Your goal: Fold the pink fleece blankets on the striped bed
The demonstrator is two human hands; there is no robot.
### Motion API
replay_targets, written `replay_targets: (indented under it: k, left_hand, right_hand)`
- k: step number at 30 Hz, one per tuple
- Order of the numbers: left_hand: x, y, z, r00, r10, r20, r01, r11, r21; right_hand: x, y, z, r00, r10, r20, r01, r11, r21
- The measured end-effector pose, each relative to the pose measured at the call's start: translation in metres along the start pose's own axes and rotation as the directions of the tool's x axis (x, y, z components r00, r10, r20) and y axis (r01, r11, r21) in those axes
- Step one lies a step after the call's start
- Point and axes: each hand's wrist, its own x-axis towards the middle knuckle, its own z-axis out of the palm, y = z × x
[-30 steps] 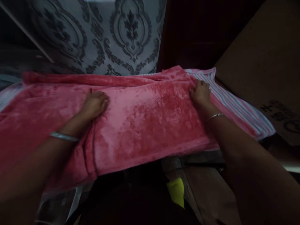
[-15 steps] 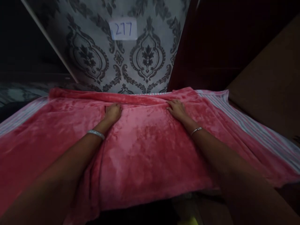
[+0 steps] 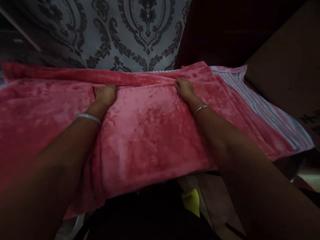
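A pink plush blanket (image 3: 155, 133) lies spread over a surface, its near edge hanging toward me and a long fold running along the far side. My left hand (image 3: 106, 95) is closed on the blanket just below that fold, left of the middle. To the right, my right hand (image 3: 184, 88) grips the same far layer with bent fingers. Both fists rest on the plush, and the fingertips are partly hidden in it. Under the blanket on the right, a striped cloth (image 3: 260, 103) sticks out.
Patterned wallpaper (image 3: 147, 43) rises directly behind the blanket. A dark red panel (image 3: 225, 33) and a brown cardboard-like surface (image 3: 285, 73) stand at the right. Below the near edge, a yellow-green item (image 3: 192, 201) shows near the floor.
My view has tilted downward, so the numbered card on the wall is out of sight. The right fingers have curled more tightly into the blanket; the left hand keeps its hold.
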Motion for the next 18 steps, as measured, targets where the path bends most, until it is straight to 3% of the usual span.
replay_targets:
  k: [5, 7, 9, 11, 14, 16, 18]
  left_hand:
    - [-0.005, 0.007, -0.014, 0.999, -0.035, 0.037, 0.032, 0.996, 0.084]
    - [-0.009, 0.018, -0.022, 0.998, -0.066, 0.02, 0.064, 0.995, 0.082]
    - [-0.02, 0.035, -0.028, 0.999, -0.024, -0.041, 0.027, 0.997, 0.067]
    - [-0.037, 0.057, -0.03, 0.987, 0.144, -0.076, -0.139, 0.988, 0.059]
    - [-0.072, 0.093, -0.022, 0.895, 0.446, 0.008, -0.445, 0.892, 0.077]
    - [-0.093, 0.113, -0.011, 0.824, 0.561, 0.086, -0.567, 0.82, 0.082]
    - [-0.109, 0.125, 0.002, 0.781, 0.611, 0.132, -0.622, 0.78, 0.072]
  right_hand:
    - [-0.045, 0.015, -0.026, 0.994, -0.11, -0.014, 0.11, 0.994, -0.011]
    - [-0.076, 0.023, -0.042, 0.997, -0.069, 0.022, 0.069, 0.997, -0.033]
    - [-0.11, 0.036, -0.059, 0.998, 0.018, 0.053, -0.014, 0.998, -0.067]
    - [-0.141, 0.054, -0.072, 0.992, 0.113, 0.046, -0.108, 0.988, -0.108]
    - [-0.182, 0.085, -0.088, 0.971, 0.237, -0.013, -0.237, 0.964, -0.122]
    - [-0.202, 0.101, -0.096, 0.947, 0.319, -0.042, -0.321, 0.943, -0.091]
    - [-0.217, 0.111, -0.105, 0.913, 0.404, -0.054, -0.406, 0.912, -0.049]
